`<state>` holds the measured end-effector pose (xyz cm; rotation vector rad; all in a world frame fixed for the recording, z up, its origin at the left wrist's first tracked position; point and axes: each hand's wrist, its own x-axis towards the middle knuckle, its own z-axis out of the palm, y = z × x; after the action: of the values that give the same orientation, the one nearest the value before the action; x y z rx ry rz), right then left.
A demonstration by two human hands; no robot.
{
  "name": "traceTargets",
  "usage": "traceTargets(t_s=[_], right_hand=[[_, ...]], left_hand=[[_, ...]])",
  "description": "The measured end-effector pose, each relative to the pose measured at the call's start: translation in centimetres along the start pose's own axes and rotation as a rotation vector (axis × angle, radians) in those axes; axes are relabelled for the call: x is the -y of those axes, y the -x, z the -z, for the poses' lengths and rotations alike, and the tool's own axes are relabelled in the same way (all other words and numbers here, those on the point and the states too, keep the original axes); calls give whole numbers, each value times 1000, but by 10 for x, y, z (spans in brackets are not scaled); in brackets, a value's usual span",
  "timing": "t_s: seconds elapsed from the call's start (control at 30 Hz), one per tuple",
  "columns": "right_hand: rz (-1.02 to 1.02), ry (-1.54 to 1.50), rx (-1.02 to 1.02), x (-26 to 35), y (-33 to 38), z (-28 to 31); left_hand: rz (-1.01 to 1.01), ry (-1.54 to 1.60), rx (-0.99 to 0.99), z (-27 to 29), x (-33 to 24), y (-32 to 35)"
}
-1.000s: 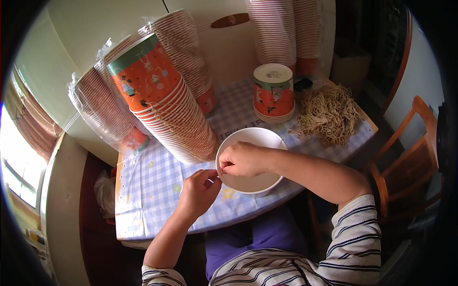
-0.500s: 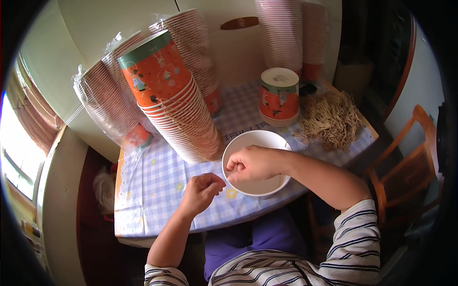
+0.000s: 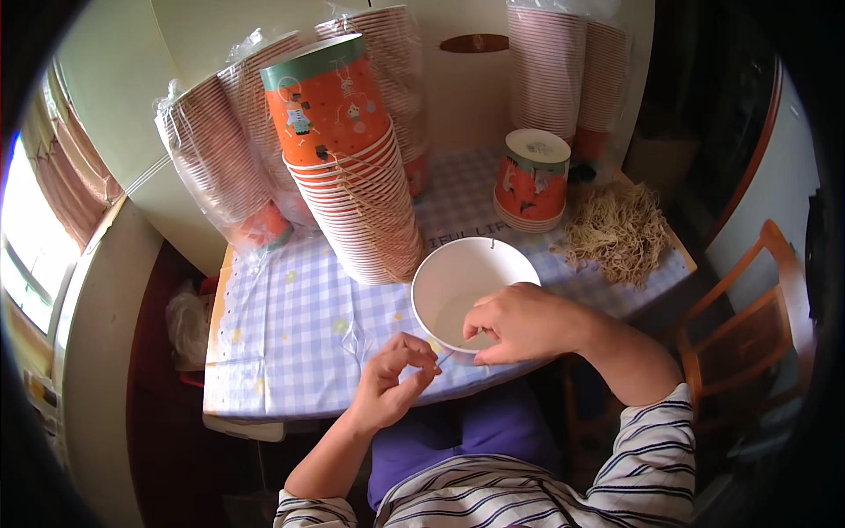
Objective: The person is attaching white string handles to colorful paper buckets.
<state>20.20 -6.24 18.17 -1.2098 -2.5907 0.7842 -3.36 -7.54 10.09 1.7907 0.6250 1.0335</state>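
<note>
A white paper bucket [image 3: 466, 275] stands mouth up near the table's front edge, with a short bit of cord [image 3: 493, 243] showing at its far rim. My right hand [image 3: 535, 322] is over the bucket's near right rim, fingers curled in a pinch. Left of it and lower, my left hand [image 3: 398, 380] pinches thumb against fingers just outside the near rim. A thin strand seems to run from the left fingertips toward the bucket; what each pinch holds is too small to make out. Behind my left hand leans a tall stack of orange-and-green buckets [image 3: 330, 110] with cords hanging down its side.
A heap of tan cords [image 3: 616, 233] lies at the table's right. Beside it an upside-down orange bucket stack [image 3: 532, 185] stands. Plastic-wrapped bucket stacks [image 3: 211, 158] line the back. A checked cloth [image 3: 290, 352] covers the table. A wooden chair [image 3: 748, 308] is at the right.
My right hand has moved from inside the bucket to its near right rim. My left hand has shifted slightly right and nearer to me. The whole view has shifted a little.
</note>
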Motion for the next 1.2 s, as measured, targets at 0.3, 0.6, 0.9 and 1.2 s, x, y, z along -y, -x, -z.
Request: traceTargets(t_s=[0.3, 0.6, 0.9, 1.2], right_hand=[[213, -237, -283, 11, 7, 4], [267, -393, -162, 27, -8, 0], [305, -352, -187, 16, -36, -4], [322, 46, -772, 2, -14, -22]], left_hand=[[95, 636, -116, -19, 4, -8], [207, 618, -193, -25, 5, -8], [101, 205, -252, -31, 6, -6], [43, 542, -278, -26, 18, 4]])
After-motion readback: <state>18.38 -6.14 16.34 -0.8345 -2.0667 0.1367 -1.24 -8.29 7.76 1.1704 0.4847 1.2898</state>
